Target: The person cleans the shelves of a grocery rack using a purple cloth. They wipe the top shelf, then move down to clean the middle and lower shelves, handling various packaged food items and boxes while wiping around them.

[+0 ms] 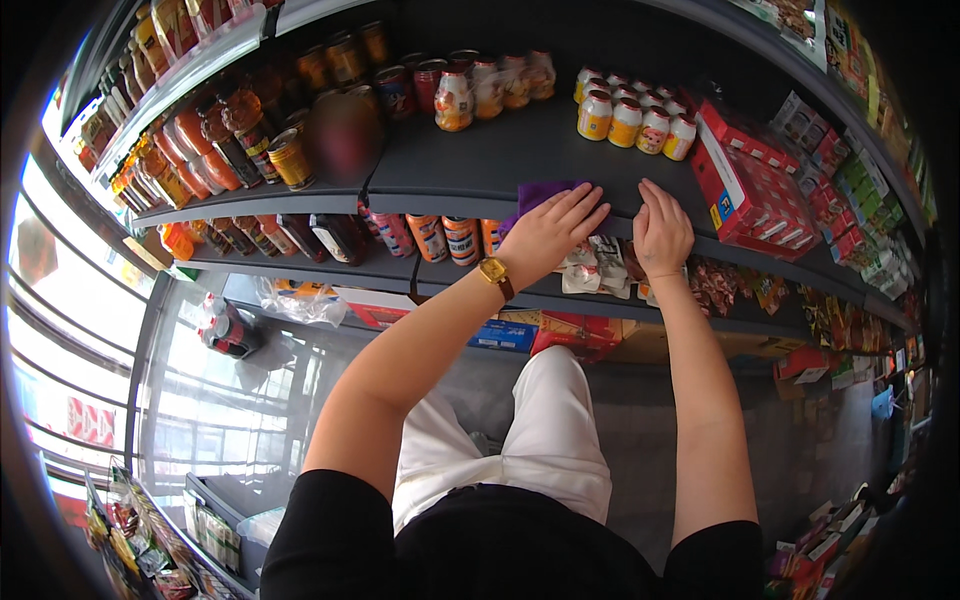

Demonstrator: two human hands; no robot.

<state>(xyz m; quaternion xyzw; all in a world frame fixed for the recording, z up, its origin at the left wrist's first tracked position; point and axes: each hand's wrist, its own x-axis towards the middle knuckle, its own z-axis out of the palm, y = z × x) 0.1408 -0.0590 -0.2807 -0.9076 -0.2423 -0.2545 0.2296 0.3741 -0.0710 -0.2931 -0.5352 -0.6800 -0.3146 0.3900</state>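
Observation:
My left hand (553,223), with a gold watch (495,271) on its wrist, lies palm down over a purple cloth (544,196) at the front edge of a dark grey shelf (472,169). Its fingers stretch to the right, pressing the cloth; the thumb is hidden. Further right, my right hand (664,231) rests at the same edge, fingers extended and nothing visible in it. Behind the hands stands a block of small yellow-and-white bottles (624,122). Several bottles with orange pictures (454,100) stand to the left, near dark red cans (429,84).
A red carton pack (757,187) sits right of my right hand. Drink bottles (244,124) and a gold can (290,159) fill the shelf's left. Below are orange-and-blue cans (461,238) and white pouches (596,266). Boxes (577,334) line the bottom; bottles (225,326) stand on the floor.

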